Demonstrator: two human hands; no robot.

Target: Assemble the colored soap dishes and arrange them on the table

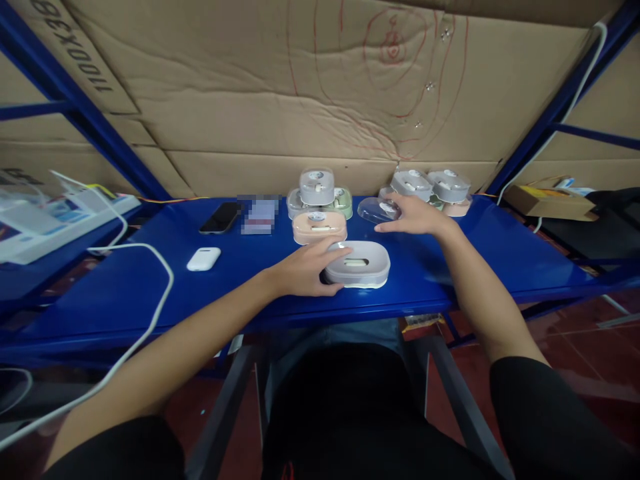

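A grey oval box (367, 265) with a slot in its top stands near the front edge of the blue table. My left hand (313, 267) is closed round its left end, thumb at the front and fingers over the top. My right hand (415, 215) grips a clear plastic lid (375, 209) with a round label, behind the box and to its right. The lid is tilted. Just behind my left fingers sits a peach box (319, 228) under a clear cover.
Behind the peach box are a stacked grey box (317, 187) and a green box (343, 202). More covered boxes (449, 185) stand back right. A phone (220, 218), a blurred card (259, 217) and a white earbud case (204, 259) lie left. A white cable (163, 267) hangs across the table's left side.
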